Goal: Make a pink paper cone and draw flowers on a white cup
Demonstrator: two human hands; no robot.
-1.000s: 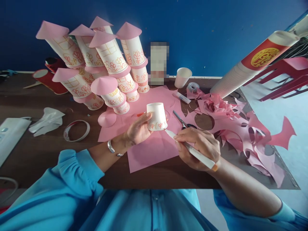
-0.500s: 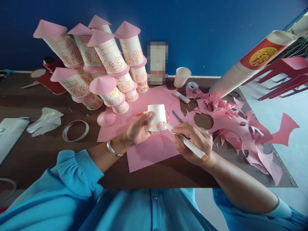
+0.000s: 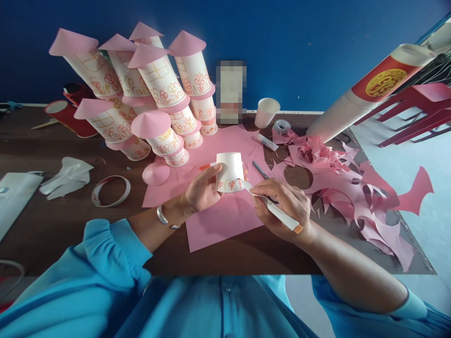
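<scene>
My left hand (image 3: 204, 190) is closed around a white paper cup (image 3: 229, 170), held upside down above pink paper (image 3: 225, 225). Red flowers and orange-yellow strokes run along the cup's wide rim. In my right hand (image 3: 283, 209) is a white marker (image 3: 282, 216) with an orange end, its tip at the cup's lower right side. A second marker with an orange-red end (image 3: 205, 166) sticks out behind my left thumb; whether the hand grips it I cannot tell. Scissors (image 3: 260, 170) lie just beyond my right hand, partly hidden by it.
Decorated cup towers (image 3: 164, 89) with pink cone roofs stand at the back left. A tall stack of cups (image 3: 348, 103) leans at the right, near pink paper scraps (image 3: 352, 188). A single cup (image 3: 267, 112), a glue stick (image 3: 267, 142) and tape rolls (image 3: 111, 191) lie about.
The marker's tip has shifted very slightly left along the cup. The cup and my left hand stay in place.
</scene>
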